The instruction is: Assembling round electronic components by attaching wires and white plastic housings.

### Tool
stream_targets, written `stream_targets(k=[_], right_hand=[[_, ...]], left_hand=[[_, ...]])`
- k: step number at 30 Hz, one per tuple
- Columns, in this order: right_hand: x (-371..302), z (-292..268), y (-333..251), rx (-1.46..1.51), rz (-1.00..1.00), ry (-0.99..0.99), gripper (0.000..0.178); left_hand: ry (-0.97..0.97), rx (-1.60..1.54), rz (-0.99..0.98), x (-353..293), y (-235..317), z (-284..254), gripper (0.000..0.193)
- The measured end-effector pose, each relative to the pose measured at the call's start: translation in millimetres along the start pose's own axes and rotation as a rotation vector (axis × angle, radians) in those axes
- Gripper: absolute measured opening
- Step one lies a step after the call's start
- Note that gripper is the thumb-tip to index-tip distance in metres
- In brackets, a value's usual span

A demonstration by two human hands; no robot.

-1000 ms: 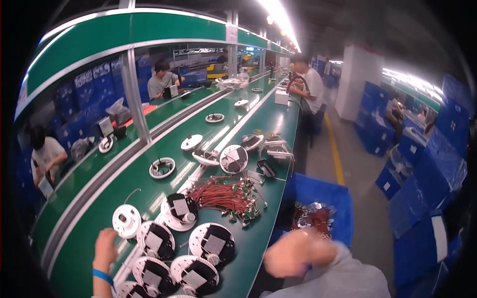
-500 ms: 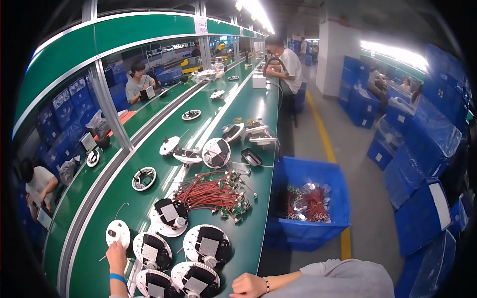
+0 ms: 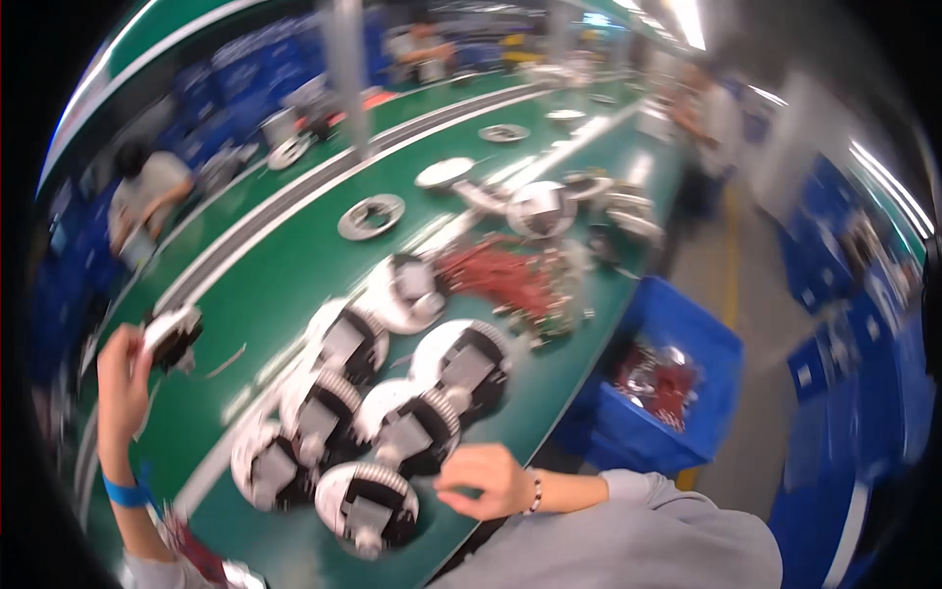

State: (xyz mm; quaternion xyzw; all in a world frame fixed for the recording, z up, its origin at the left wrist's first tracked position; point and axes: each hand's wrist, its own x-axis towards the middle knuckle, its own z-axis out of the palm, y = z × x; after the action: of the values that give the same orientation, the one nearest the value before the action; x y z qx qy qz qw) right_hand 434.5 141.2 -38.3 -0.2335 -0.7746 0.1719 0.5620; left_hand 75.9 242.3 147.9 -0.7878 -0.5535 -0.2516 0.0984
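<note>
Left hand (image 3: 122, 381): fingers grasped a round white-and-black unit (image 3: 175, 334) by its edge, just right of their tips, above the bench (image 3: 280, 280). Right hand (image 3: 488, 479): fingers curled; grip could not be told. Steady edge support, wire (image 3: 228, 360) unsnagged, seemed advisable.

A blurred white-and-black unit (image 3: 175, 334) is held tilted above the green worktop (image 3: 211, 402)

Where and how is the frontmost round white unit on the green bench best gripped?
Probably by the outer rim of that unit, from its right, where the right hand is: its round outline offers an edge, while other units crowd its far and left sides.
</note>
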Motion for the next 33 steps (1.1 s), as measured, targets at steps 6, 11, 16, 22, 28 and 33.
stream_targets(k=[6,11,16,22,28,33], right_hand=[[106,69,-52,0.030,-0.133,-0.258,0.073],[108,156,-70,0.559,0.030,-0.517,0.043],[65,188,-70,0.919,0.522,-0.237,0.020],[44,205,-82,1.336,0.984,-0.048,0.028],[2,212,-83,0.989,0.796,-0.301,0.035],[-6,212,-68,0.656,0.549,-0.393,0.040]], left_hand=[[-0.311,0.039,0.055,-67,90,-51,0.009],[-0.363,-0.072,-0.089,-144,109,-55,0.007],[0.488,0.084,-0.217,-220,124,-31,0.020],[0.492,-0.350,-0.610,-317,177,53,0.023],[0.751,-0.587,-0.768,-312,129,69,0.052],[0.568,-0.508,-0.801,-325,106,78,0.035]])
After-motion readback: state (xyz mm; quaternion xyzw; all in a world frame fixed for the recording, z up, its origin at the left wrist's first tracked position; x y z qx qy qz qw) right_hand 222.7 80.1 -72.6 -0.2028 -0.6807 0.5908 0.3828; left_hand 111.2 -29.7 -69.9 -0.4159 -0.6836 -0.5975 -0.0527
